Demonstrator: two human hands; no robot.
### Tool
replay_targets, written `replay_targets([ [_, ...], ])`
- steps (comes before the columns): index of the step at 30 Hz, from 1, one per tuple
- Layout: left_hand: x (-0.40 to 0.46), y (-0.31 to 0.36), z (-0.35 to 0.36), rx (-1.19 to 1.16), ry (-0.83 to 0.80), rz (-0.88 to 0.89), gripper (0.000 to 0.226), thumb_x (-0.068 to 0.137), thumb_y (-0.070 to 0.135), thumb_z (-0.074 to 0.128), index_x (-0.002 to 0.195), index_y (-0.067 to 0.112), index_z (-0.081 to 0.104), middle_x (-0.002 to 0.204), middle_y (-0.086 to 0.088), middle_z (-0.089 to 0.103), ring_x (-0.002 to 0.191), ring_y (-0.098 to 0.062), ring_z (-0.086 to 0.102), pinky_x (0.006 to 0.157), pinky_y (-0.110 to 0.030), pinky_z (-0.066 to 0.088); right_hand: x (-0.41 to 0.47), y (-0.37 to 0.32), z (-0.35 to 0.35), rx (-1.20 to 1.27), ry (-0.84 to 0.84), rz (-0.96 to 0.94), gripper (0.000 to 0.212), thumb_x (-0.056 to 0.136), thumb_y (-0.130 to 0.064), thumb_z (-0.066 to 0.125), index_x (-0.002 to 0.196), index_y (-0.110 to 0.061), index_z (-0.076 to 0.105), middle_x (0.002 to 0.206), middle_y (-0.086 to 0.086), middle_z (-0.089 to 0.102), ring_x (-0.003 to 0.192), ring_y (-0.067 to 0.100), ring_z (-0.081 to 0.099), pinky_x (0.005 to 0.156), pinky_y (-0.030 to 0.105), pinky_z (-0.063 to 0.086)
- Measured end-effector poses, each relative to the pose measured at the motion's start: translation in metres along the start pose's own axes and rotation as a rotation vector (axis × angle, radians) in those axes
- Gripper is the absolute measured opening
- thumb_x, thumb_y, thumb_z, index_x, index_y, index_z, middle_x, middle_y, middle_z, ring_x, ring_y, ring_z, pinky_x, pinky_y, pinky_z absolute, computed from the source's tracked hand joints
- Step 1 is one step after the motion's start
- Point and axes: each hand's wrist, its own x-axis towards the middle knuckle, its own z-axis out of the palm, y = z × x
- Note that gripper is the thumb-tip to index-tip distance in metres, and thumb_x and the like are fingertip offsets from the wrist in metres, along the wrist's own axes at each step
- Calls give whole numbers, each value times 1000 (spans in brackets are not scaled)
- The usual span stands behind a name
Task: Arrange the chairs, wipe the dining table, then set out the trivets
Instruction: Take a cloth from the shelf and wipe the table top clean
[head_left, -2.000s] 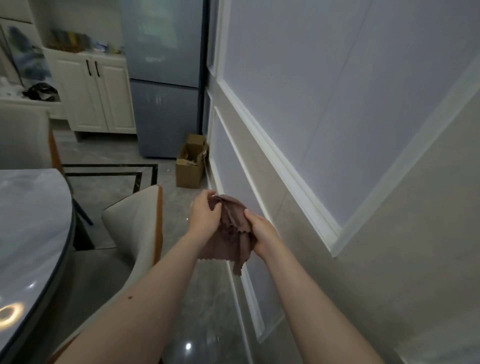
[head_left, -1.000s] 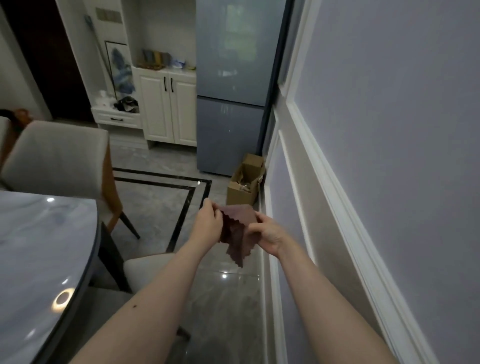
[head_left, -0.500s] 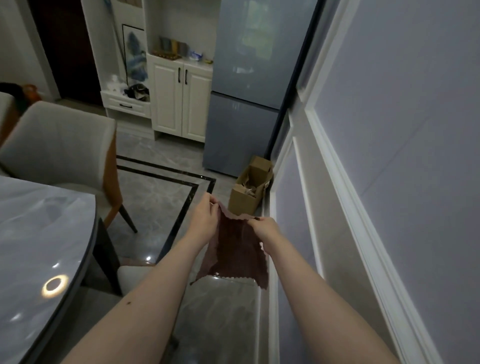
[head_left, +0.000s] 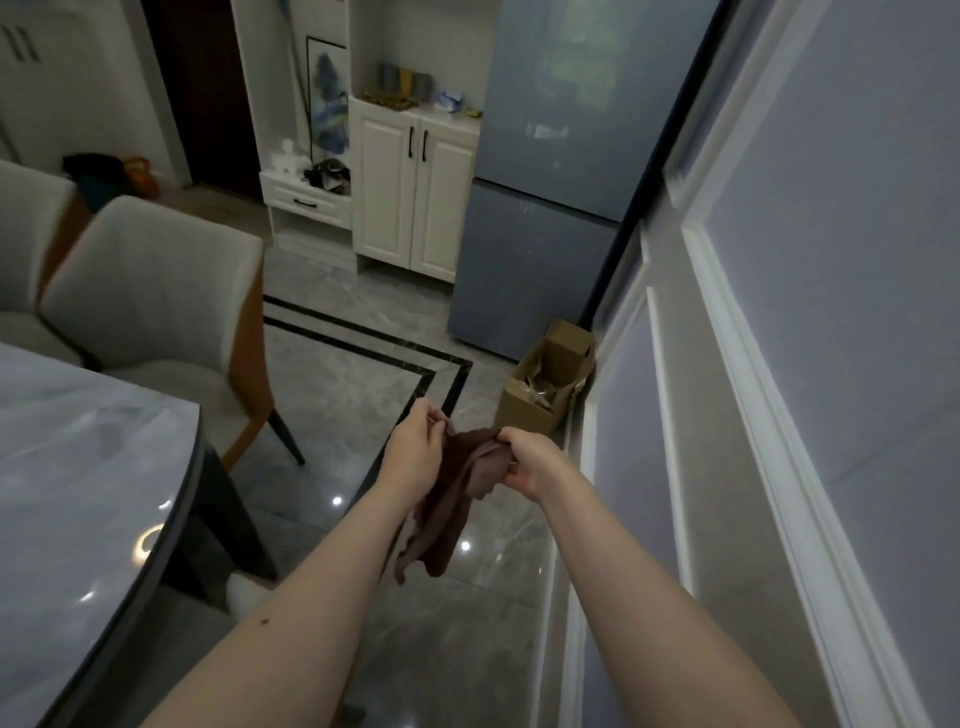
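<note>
While both arms reach forward over the floor, the left hand (head_left: 415, 449) and right hand (head_left: 530, 460) each pinch a top edge of a brown cloth (head_left: 447, 512), which droops between them in loose folds. It looks light, soft and limp, likely easiest handled bunched or folded into a pad in one palm. The table (head_left: 78, 493) lies to the left, a chair (head_left: 156, 296) beyond it.
</note>
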Motion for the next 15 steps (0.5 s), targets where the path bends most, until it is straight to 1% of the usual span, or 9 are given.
replay_targets([
  [2, 16, 4, 12, -14, 6, -42, 14, 96, 8, 45, 90, 17, 54, 84, 2, 63, 78, -12, 59, 66, -23, 46, 18, -17, -2, 34, -55, 17, 15, 97, -8, 46, 105, -4, 58, 88, 12, 61, 78, 23, 60, 64, 32, 53],
  [3, 22, 7, 17, -32, 8, -62, 16, 96, 7, 46, 89, 19, 53, 83, 3, 62, 75, -12, 59, 62, -21, 44, 24, -24, -3, 54, -74, 22, 15, 97, -7, 44, 102, -5, 58, 87, 12, 60, 78, 23, 60, 67, 33, 53],
  [5, 39, 17, 28, -76, 20, -93, 20, 95, 6, 47, 85, 22, 53, 81, 4, 63, 73, -12, 60, 57, -18, 44, 40, -41, -7, 106, -107, 40, 19, 97, -6, 42, 106, -6, 58, 87, 13, 60, 86, 25, 61, 84, 38, 53],
  [7, 56, 25, 39, -104, 33, -109, 23, 95, 4, 49, 84, 24, 52, 80, 5, 62, 72, -7, 60, 55, -11, 45, 54, -56, -12, 148, -138, 48, 28, 96, -4, 41, 120, -1, 55, 99, 16, 63, 104, 29, 60, 98, 41, 48],
  [9, 70, 31, 48, -100, 34, -116, 19, 94, 4, 51, 88, 21, 54, 80, 8, 61, 73, -2, 60, 53, -8, 45, 64, -68, -16, 199, -156, 52, 32, 96, -2, 40, 127, 2, 50, 118, 21, 61, 116, 31, 58, 101, 41, 46],
  [10, 75, 32, 52, -102, 34, -122, 15, 94, 5, 52, 92, 20, 55, 82, 7, 62, 75, -3, 61, 53, -8, 46, 70, -72, -17, 211, -152, 58, 32, 97, -3, 41, 127, 2, 50, 125, 22, 58, 119, 32, 56, 101, 41, 46],
  [11, 84, 33, 55, -109, 31, -127, 14, 94, 6, 53, 96, 20, 55, 84, 6, 62, 77, -4, 63, 54, -10, 47, 78, -79, -17, 218, -151, 62, 31, 97, -3, 42, 126, 1, 51, 129, 23, 56, 120, 32, 55, 100, 40, 47],
  [13, 96, 33, 58, -101, 14, -117, 14, 93, 7, 55, 97, 21, 55, 87, 3, 63, 78, -4, 63, 55, -12, 48, 90, -87, -15, 240, -145, 72, 28, 96, -4, 44, 122, 0, 53, 123, 21, 59, 118, 31, 57, 96, 38, 48],
  [15, 113, 32, 61, -87, -13, -104, 15, 92, 7, 57, 94, 21, 55, 89, 1, 64, 78, -5, 64, 57, -14, 49, 104, -96, -12, 262, -150, 81, 22, 95, -4, 45, 113, -4, 57, 104, 17, 63, 104, 29, 62, 89, 36, 50],
])
